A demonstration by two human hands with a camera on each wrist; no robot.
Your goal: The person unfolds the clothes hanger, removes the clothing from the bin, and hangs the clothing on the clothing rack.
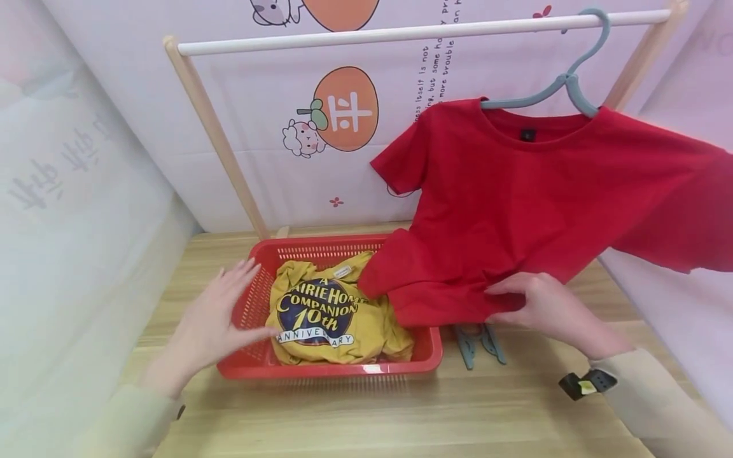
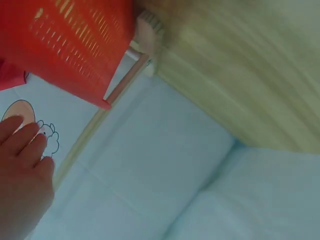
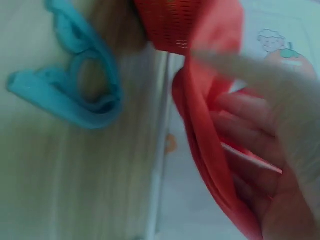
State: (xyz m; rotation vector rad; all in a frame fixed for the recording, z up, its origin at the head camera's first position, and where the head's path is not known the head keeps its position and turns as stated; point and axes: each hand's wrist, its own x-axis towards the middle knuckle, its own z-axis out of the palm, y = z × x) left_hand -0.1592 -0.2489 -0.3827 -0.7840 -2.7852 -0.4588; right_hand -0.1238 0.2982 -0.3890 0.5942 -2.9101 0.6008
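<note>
A red T-shirt (image 1: 515,191) hangs from a blue-grey hanger (image 1: 532,98) hooked on the white rail, its lower part spread over the right end of a red basket (image 1: 338,369). My right hand (image 1: 535,302) is at the shirt's hem, thumb and fingers apart; in the right wrist view the fingers (image 3: 250,125) lie against the red cloth. Over the basket's left rim, my left hand (image 1: 212,324) is held with fingers spread, holding nothing. Inside the basket lies a crumpled yellow T-shirt (image 1: 372,331) with a printed dark round design.
The rack's wooden left post (image 1: 217,140) and white rail (image 1: 343,38) stand behind the basket. A folded blue-grey hanger (image 1: 480,346) lies on the wooden table (image 1: 343,420), right of the basket. Printed white cloth (image 1: 240,172) lines the back and sides.
</note>
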